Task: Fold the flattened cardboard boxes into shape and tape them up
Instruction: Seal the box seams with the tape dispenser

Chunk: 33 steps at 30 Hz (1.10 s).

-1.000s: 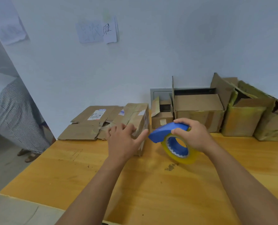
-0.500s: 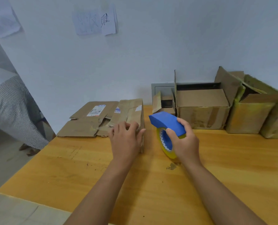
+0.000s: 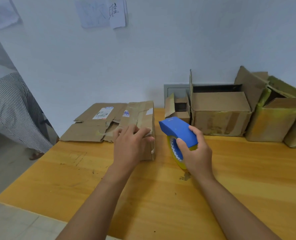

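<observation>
While the left hand (image 3: pixel 131 144) is pressing flat-fingered on the light, creasable cardboard box (image 3: pixel 140 122), the right hand (image 3: pixel 195 151) is gripping the rigid tape dispenser (image 3: pixel 178 130) by its blue housing.

Materials and finishes, head view.
Table (image 3: pixel 247 179): orange-yellow wood, smooth, slight sheen, grain visible, a few dark scuffs. Brown folded cardboard box (image 3: pixel 143 116): matt, creased, worn paper surface with glossy clear tape strips and white paper labels. Blue tape dispenser (image 3: pixel 178 130): smooth matt plastic; its yellowish tape roll (image 3: pixel 178 159) looks glossy. Boxes at the wall (image 3: pixel 220 113): matt, stained cardboard. Wall: matt white paint.
</observation>
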Available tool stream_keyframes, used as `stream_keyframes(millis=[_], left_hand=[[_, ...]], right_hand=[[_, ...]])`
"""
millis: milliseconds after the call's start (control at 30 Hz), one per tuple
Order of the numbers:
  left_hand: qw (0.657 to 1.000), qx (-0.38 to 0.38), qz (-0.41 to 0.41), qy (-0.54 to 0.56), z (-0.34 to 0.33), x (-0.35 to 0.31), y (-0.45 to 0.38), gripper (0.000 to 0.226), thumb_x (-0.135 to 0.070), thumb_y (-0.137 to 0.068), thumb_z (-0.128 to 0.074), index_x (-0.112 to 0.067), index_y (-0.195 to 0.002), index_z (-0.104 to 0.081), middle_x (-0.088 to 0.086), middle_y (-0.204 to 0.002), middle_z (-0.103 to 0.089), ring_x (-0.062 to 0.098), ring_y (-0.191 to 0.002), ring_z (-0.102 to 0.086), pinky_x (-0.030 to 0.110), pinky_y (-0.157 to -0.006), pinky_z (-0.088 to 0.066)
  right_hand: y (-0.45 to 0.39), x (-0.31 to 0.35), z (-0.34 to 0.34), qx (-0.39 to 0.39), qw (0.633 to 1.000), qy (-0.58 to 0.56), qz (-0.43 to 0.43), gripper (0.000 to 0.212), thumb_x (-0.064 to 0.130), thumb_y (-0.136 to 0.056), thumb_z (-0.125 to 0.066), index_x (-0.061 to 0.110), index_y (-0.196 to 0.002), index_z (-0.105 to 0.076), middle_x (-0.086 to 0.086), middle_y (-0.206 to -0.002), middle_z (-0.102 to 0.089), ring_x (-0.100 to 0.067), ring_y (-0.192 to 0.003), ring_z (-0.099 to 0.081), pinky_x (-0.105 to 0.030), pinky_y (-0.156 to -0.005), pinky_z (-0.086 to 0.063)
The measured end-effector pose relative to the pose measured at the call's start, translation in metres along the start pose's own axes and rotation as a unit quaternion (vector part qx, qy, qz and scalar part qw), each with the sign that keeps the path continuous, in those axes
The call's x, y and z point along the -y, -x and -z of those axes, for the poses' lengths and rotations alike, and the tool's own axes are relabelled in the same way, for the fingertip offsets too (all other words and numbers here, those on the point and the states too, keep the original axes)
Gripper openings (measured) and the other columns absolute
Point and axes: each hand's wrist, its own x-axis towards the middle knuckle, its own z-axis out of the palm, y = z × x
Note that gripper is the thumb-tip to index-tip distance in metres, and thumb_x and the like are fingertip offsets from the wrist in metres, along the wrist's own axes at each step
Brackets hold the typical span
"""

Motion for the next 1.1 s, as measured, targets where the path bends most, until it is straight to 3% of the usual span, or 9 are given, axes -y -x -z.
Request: stream_keyframes(millis=[233, 400, 533, 667, 800, 933, 1100], left_hand=[[0.999, -0.022, -0.014, 0.025, 0.001, 0.002, 0.003, 0.014, -0.031, -0.084, -0.077, -0.023, -0.096, -0.077, 0.002, -0.077, -0.057, 0.025, -0.07, -0.057, 0.034, -0.081, -0.023], [0.998, -0.056, -0.024, 0.017, -0.006, 0.003, 0.006, 0.014, -0.034, -0.088, -0.072, -0.025, -0.098, -0.075, -0.001, -0.081, -0.059, 0.021, -0.072, -0.057, 0.031, -0.081, -0.02], [0.996, -0.08, -0.031, 0.013, -0.009, 0.004, 0.012, 0.019, -0.037, -0.089, -0.069, -0.026, -0.103, -0.076, -0.003, -0.088, -0.064, 0.018, -0.079, -0.06, 0.031, -0.084, -0.022], [0.999, -0.034, -0.001, 0.014, -0.002, 0.0, 0.01, 0.028, -0.052, -0.089, -0.059, -0.034, -0.105, -0.074, -0.011, -0.09, -0.06, 0.01, -0.086, -0.058, 0.029, -0.087, -0.018], [0.991, 0.06, 0.083, 0.085, 0.011, 0.0, -0.011, 0.053, -0.061, -0.1, -0.029, -0.037, -0.079, -0.072, -0.011, -0.074, -0.051, 0.003, -0.074, -0.051, 0.031, -0.08, -0.015], [0.986, 0.1, 0.103, 0.081, 0.011, 0.006, -0.023, 0.03, -0.057, -0.096, -0.05, -0.039, -0.088, -0.073, -0.011, -0.076, -0.051, 0.003, -0.078, -0.048, 0.032, -0.075, -0.013], [0.992, 0.04, 0.064, 0.104, 0.005, 0.011, -0.013, 0.03, -0.056, -0.085, -0.061, -0.036, -0.1, -0.077, -0.011, -0.082, -0.054, 0.007, -0.084, -0.046, 0.032, -0.082, -0.017]], right_hand=[[0.001, 0.001, 0.001, -0.006, 1.0, 0.005, 0.009, 0.06, 0.052, -0.08, -0.061, 0.033, -0.136, -0.052, 0.012, -0.115, -0.056, -0.012, -0.098, -0.058, -0.035, -0.08, -0.054], [0.003, 0.0, 0.002, -0.003, 1.0, 0.003, 0.015, 0.058, 0.053, -0.08, -0.061, 0.035, -0.135, -0.051, 0.026, -0.109, -0.051, -0.006, -0.095, -0.058, -0.035, -0.076, -0.055], [0.003, 0.0, 0.002, -0.006, 1.0, 0.003, 0.016, 0.057, 0.051, -0.081, -0.062, 0.034, -0.135, -0.051, 0.021, -0.109, -0.052, -0.007, -0.095, -0.058, -0.036, -0.076, -0.055], [0.004, -0.002, 0.003, -0.004, 1.0, 0.001, 0.017, 0.052, 0.041, -0.088, -0.071, 0.034, -0.135, -0.051, 0.03, -0.11, -0.048, -0.006, -0.098, -0.057, -0.038, -0.08, -0.055], [0.003, -0.002, 0.003, -0.005, 1.0, 0.003, 0.02, 0.052, 0.039, -0.087, -0.071, 0.033, -0.135, -0.051, 0.031, -0.11, -0.048, -0.007, -0.097, -0.057, -0.039, -0.08, -0.054], [0.005, -0.001, 0.004, -0.002, 1.0, 0.002, 0.014, 0.057, 0.049, -0.082, -0.064, 0.035, -0.135, -0.051, 0.024, -0.109, -0.052, -0.008, -0.095, -0.057, -0.038, -0.078, -0.054], [0.006, 0.0, 0.005, -0.003, 1.0, -0.001, 0.016, 0.059, 0.049, -0.081, -0.062, 0.033, -0.136, -0.051, 0.015, -0.112, -0.054, -0.008, -0.096, -0.057, -0.037, -0.077, -0.055]])
